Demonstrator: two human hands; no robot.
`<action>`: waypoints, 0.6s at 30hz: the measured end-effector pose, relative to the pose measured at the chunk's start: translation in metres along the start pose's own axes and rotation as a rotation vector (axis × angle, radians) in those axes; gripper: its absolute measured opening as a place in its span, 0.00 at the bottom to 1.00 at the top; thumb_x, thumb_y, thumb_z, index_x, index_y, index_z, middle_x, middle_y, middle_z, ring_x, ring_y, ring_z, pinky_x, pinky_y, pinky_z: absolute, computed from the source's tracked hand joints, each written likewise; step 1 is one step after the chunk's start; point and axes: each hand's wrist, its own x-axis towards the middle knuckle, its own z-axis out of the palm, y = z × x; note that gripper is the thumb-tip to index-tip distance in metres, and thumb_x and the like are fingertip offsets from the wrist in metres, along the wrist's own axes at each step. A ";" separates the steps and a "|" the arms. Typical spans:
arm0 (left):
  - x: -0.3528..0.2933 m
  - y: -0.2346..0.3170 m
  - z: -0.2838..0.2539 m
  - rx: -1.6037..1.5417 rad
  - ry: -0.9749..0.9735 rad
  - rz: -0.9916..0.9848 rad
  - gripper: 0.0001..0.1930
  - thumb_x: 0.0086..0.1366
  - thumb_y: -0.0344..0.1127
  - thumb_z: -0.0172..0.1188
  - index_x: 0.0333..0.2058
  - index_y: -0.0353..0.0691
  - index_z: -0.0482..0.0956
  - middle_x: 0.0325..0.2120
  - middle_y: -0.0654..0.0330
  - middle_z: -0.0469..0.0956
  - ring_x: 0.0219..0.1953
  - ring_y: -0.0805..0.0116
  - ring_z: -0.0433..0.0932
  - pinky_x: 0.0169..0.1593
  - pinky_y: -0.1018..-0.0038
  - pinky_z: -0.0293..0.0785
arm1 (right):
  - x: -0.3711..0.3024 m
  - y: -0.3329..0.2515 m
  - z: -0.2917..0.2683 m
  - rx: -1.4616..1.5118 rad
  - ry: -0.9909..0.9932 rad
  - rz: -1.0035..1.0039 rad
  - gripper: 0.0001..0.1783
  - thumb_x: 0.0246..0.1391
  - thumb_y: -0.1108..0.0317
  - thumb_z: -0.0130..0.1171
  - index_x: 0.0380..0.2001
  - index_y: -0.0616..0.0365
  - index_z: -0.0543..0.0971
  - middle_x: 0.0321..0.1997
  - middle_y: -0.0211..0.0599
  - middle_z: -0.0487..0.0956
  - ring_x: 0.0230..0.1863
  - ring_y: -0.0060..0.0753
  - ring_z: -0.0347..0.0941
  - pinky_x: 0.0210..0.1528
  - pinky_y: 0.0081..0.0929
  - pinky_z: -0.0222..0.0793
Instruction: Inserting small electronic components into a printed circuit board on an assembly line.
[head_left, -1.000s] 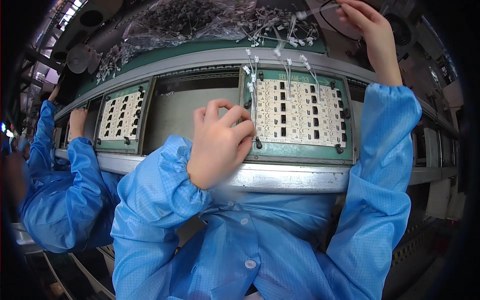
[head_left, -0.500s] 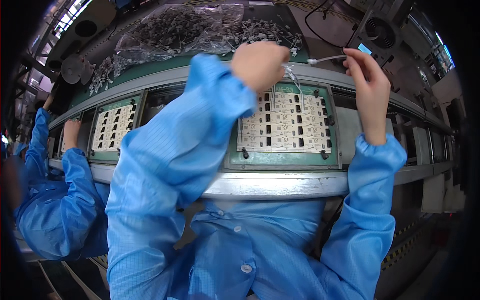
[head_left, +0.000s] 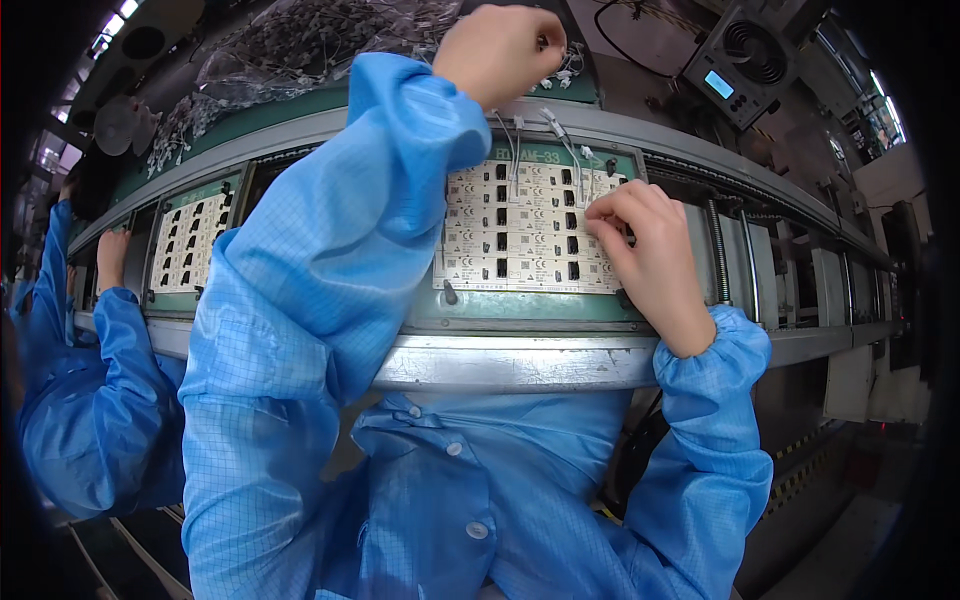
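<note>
A panel of several white labelled circuit boards with black components (head_left: pixel 540 235) lies in a green carrier (head_left: pixel 540 312) in front of me. My right hand (head_left: pixel 645 250) is over the panel's right side, thumb and fingertips pinched at the end of a thin cable (head_left: pixel 582 185) whose white connector points away from me. Other thin white cables (head_left: pixel 515 150) stick out past the panel's far edge. Beyond the rail, my left hand (head_left: pixel 500 55) is closed with curled fingers, beside a pile of cables (head_left: pixel 320 50). Whatever it may hold is hidden.
Metal rails (head_left: pixel 530 362) run along the near and far sides of the carrier. A second carrier with boards (head_left: pixel 187 245) is at the left, where a co-worker in a blue smock (head_left: pixel 100 420) works. A device with a fan and lit display (head_left: pixel 735 70) stands at the far right.
My right hand has come down and left from beyond the panel's far right corner onto its right side, bringing a cable. My left hand has moved away from the panel toward the cable pile.
</note>
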 end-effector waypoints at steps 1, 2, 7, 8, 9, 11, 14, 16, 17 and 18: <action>0.002 -0.008 0.002 -0.065 0.114 0.059 0.13 0.60 0.42 0.62 0.40 0.44 0.86 0.30 0.53 0.85 0.34 0.59 0.85 0.42 0.65 0.80 | -0.002 0.000 0.004 0.035 -0.028 0.049 0.04 0.49 0.75 0.66 0.29 0.58 0.81 0.29 0.33 0.78 0.33 0.37 0.73 0.39 0.32 0.63; -0.002 0.006 -0.012 -0.068 0.113 0.060 0.13 0.60 0.42 0.62 0.40 0.44 0.86 0.30 0.53 0.85 0.34 0.59 0.85 0.42 0.65 0.80 | -0.004 0.002 0.006 0.073 -0.055 0.102 0.03 0.48 0.74 0.67 0.28 0.58 0.81 0.29 0.33 0.77 0.33 0.36 0.72 0.40 0.32 0.63; -0.048 0.014 -0.036 -0.513 -0.076 -0.107 0.12 0.66 0.38 0.64 0.41 0.34 0.84 0.32 0.62 0.84 0.36 0.74 0.82 0.42 0.74 0.78 | -0.003 -0.003 0.006 0.004 -0.046 0.116 0.04 0.47 0.72 0.68 0.27 0.56 0.82 0.28 0.29 0.76 0.34 0.32 0.71 0.44 0.31 0.58; -0.057 0.018 -0.038 -0.465 -0.083 -0.096 0.11 0.66 0.36 0.64 0.41 0.35 0.85 0.33 0.62 0.84 0.36 0.73 0.82 0.42 0.75 0.78 | -0.004 -0.002 0.006 -0.012 -0.038 0.116 0.04 0.47 0.72 0.68 0.27 0.56 0.82 0.28 0.28 0.76 0.34 0.31 0.71 0.45 0.30 0.56; -0.065 0.021 -0.040 -0.418 -0.090 -0.086 0.10 0.66 0.35 0.63 0.42 0.36 0.85 0.33 0.61 0.85 0.36 0.73 0.82 0.41 0.75 0.78 | -0.003 0.000 0.006 -0.017 -0.042 0.116 0.04 0.47 0.72 0.68 0.27 0.56 0.82 0.28 0.28 0.76 0.34 0.31 0.71 0.45 0.30 0.56; -0.081 0.024 -0.044 -0.288 -0.047 0.038 0.10 0.65 0.33 0.63 0.44 0.40 0.85 0.35 0.58 0.85 0.35 0.71 0.83 0.37 0.75 0.75 | -0.002 0.000 0.005 -0.005 -0.070 0.123 0.04 0.47 0.71 0.68 0.27 0.55 0.82 0.28 0.27 0.75 0.33 0.29 0.70 0.46 0.30 0.55; -0.100 0.030 -0.048 -0.329 -0.028 0.070 0.12 0.64 0.33 0.63 0.47 0.43 0.82 0.33 0.58 0.84 0.33 0.69 0.82 0.34 0.75 0.73 | -0.001 0.000 0.003 -0.041 -0.094 0.105 0.03 0.48 0.72 0.67 0.28 0.55 0.82 0.28 0.27 0.75 0.34 0.30 0.70 0.46 0.31 0.55; -0.109 0.035 -0.056 -0.403 -0.009 -0.024 0.13 0.63 0.33 0.65 0.46 0.40 0.78 0.29 0.59 0.82 0.32 0.71 0.80 0.34 0.76 0.72 | -0.001 -0.003 0.001 -0.082 -0.096 0.027 0.03 0.49 0.73 0.66 0.29 0.56 0.82 0.28 0.27 0.74 0.34 0.30 0.70 0.47 0.31 0.55; -0.113 0.035 -0.060 -0.443 -0.041 -0.091 0.13 0.62 0.32 0.67 0.43 0.37 0.75 0.26 0.61 0.78 0.32 0.73 0.78 0.34 0.78 0.71 | -0.001 -0.006 -0.001 -0.120 -0.092 -0.042 0.02 0.50 0.74 0.65 0.29 0.56 0.82 0.28 0.27 0.74 0.35 0.31 0.70 0.47 0.31 0.55; -0.117 0.031 -0.058 -0.443 -0.032 -0.086 0.13 0.62 0.32 0.67 0.43 0.37 0.75 0.26 0.61 0.78 0.32 0.73 0.78 0.34 0.78 0.71 | -0.002 -0.009 -0.006 -0.139 -0.133 -0.044 0.04 0.51 0.75 0.63 0.32 0.56 0.83 0.29 0.28 0.74 0.37 0.32 0.70 0.49 0.32 0.55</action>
